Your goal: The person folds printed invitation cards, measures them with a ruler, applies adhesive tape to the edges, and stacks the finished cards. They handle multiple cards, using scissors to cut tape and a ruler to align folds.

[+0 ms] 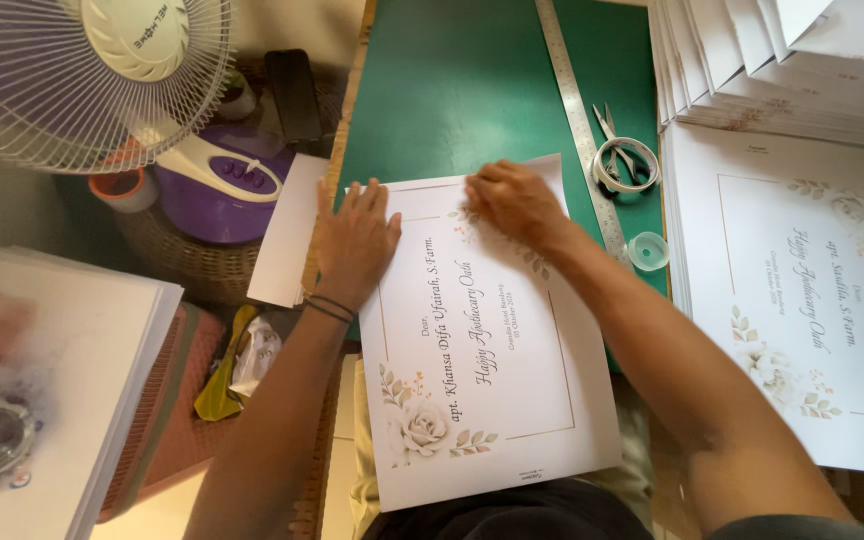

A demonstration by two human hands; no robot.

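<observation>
Left hand (355, 240), right hand (515, 203): flat, released, pressing printed sheet (487, 340) | bench front edge | light, flexible, creasable; grip margins.

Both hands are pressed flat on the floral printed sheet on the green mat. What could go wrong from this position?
The printed sheet overhangs the green mat toward the person, so it may bend or crease there. The left hand and right hand press on the print, which might smudge it. The fan stands close and, if running, could lift the loose sheets at the right.
</observation>
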